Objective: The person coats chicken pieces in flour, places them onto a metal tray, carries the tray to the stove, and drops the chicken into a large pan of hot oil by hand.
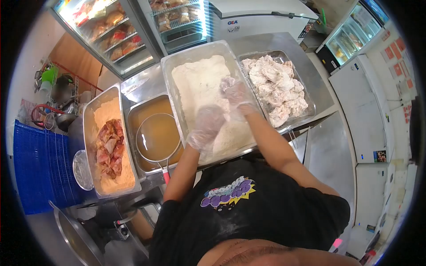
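Head view: a large tub [193, 54] of pale flour [197, 77] lies before the person, its long axis running away from them, far end leaning left. Right of it sits a tray [311, 111] of coated pieces [275, 84]; left, a pan [132, 128] of liquid with a strainer [158, 137]. Both gloved hands are at the flour: right hand [236, 94] narrow, fingers bunched; left hand [207, 126] apparently lowered, blurred. Whether either holds anything cannot be told.

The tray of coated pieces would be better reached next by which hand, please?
Right, probably: the right hand is nearer the tray of coated pieces, while the left hand is farther across the powder.
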Tool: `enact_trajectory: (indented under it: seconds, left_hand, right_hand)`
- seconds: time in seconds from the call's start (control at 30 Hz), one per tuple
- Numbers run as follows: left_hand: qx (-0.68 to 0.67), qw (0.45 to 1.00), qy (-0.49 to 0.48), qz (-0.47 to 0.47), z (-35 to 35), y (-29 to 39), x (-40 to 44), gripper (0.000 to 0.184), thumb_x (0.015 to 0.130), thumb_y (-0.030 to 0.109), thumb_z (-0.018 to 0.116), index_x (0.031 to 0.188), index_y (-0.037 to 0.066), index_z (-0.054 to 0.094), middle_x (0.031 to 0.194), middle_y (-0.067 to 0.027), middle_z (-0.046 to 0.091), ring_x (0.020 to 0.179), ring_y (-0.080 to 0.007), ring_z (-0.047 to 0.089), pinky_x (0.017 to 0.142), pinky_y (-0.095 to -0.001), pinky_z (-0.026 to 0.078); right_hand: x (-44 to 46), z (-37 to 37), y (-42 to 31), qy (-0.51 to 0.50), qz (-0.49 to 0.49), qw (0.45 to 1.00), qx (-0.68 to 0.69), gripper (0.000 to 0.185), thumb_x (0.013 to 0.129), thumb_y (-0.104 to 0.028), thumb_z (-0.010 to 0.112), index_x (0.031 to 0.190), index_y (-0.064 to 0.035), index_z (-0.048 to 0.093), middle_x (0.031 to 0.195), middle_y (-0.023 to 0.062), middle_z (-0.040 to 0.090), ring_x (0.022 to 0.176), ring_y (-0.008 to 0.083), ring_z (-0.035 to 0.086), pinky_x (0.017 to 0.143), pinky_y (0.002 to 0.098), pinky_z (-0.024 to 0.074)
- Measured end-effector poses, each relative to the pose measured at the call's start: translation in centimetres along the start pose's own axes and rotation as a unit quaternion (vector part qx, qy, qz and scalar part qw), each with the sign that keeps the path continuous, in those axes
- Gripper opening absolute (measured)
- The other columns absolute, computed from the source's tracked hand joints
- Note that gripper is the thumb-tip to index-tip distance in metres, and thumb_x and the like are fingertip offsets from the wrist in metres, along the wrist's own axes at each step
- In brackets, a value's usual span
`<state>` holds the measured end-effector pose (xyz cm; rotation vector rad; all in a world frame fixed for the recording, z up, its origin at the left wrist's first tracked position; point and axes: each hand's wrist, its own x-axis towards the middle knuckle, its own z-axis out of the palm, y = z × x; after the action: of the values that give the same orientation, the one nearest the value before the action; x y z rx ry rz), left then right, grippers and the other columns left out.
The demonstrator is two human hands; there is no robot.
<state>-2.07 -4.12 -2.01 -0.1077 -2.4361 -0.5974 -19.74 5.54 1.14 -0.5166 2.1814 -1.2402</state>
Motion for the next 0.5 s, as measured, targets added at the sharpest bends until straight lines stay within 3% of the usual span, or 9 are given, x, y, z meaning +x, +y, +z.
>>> enact_trajectory:
  seconds: [0.03,0.07,0.13,0.23,0.33,0.43,0.5]
  left_hand:
    - [-0.002,0.997,0.071,-0.035,-1.2,0.0,0.5,0.021,0.095,0.023,0.066,0.105,0.005,0.070,0.093,-0.0144,0.070,0.087,-0.0304,0.067,0.080,-0.0423,0.053]
    - [-0.087,0.977,0.052,-0.190,-2.5,0.1,1.3,0.021,0.095,0.023,0.067,0.105,0.005,0.070,0.092,-0.0133,0.070,0.085,-0.0281,0.067,0.080,-0.0412,0.052]
    - [-0.248,0.843,0.001,-0.477,-4.6,0.7,2.4,0.022,0.095,0.023,0.069,0.105,0.004,0.071,0.091,-0.0111,0.071,0.082,-0.0234,0.066,0.079,-0.0390,0.052]
    - [-0.477,0.698,0.152,-0.512,-1.5,-1.1,1.0,0.021,0.097,0.021,0.068,0.103,0.001,0.071,0.091,-0.0062,0.070,0.079,-0.0164,0.064,0.077,-0.0350,0.051]
    - [-0.554,0.615,0.153,-0.540,-0.4,-3.8,0.1,0.021,0.097,0.019,0.068,0.102,-0.001,0.070,0.090,-0.0036,0.069,0.077,-0.0147,0.063,0.075,-0.0315,0.051]
    - [-0.540,0.647,0.215,-0.494,-0.4,-3.7,-0.3,0.016,0.096,0.015,0.070,0.100,-0.001,0.068,0.088,-0.0042,0.067,0.077,-0.0148,0.063,0.073,-0.0303,0.053]
    - [-0.568,0.624,0.246,-0.477,0.2,-4.0,-0.4,0.014,0.094,0.012,0.071,0.099,0.000,0.067,0.086,-0.0056,0.067,0.078,-0.0155,0.064,0.074,-0.0302,0.055]
  right_hand:
    - [0.2,-1.6,-0.9,-0.013,0.037,0.987,-0.158,0.028,0.093,-0.031,0.076,0.106,-0.0059,0.073,0.106,0.0205,0.074,0.090,0.0211,0.070,0.074,0.0411,0.0554]
    - [0.9,-2.0,-0.3,0.003,-0.028,0.974,-0.223,0.025,0.093,-0.029,0.075,0.099,-0.0046,0.072,0.100,0.0206,0.074,0.087,0.0221,0.069,0.074,0.0418,0.0544]
    - [2.0,-1.8,2.4,0.035,-0.152,0.926,-0.345,0.024,0.092,-0.025,0.072,0.084,-0.0021,0.070,0.087,0.0208,0.072,0.081,0.0241,0.068,0.073,0.0431,0.0524]
    - [4.1,-1.6,5.5,-0.054,-0.172,0.904,-0.389,0.020,0.091,-0.014,0.063,0.105,-0.0033,0.072,0.110,0.0243,0.072,0.104,0.0411,0.070,0.088,0.0480,0.0552]
    - [4.5,-1.4,6.3,-0.047,-0.134,0.932,-0.334,0.020,0.094,-0.015,0.059,0.103,-0.0027,0.072,0.107,0.0244,0.072,0.102,0.0408,0.070,0.088,0.0479,0.0545]
    - [4.5,-1.3,6.4,-0.017,-0.214,0.900,-0.378,0.022,0.096,-0.016,0.060,0.091,0.0007,0.072,0.091,0.0247,0.072,0.086,0.0379,0.071,0.077,0.0457,0.0538]
    - [4.6,-0.5,6.6,-0.005,-0.205,0.902,-0.380,0.023,0.097,-0.017,0.059,0.090,0.0008,0.073,0.090,0.0257,0.073,0.087,0.0371,0.072,0.077,0.0450,0.0546]
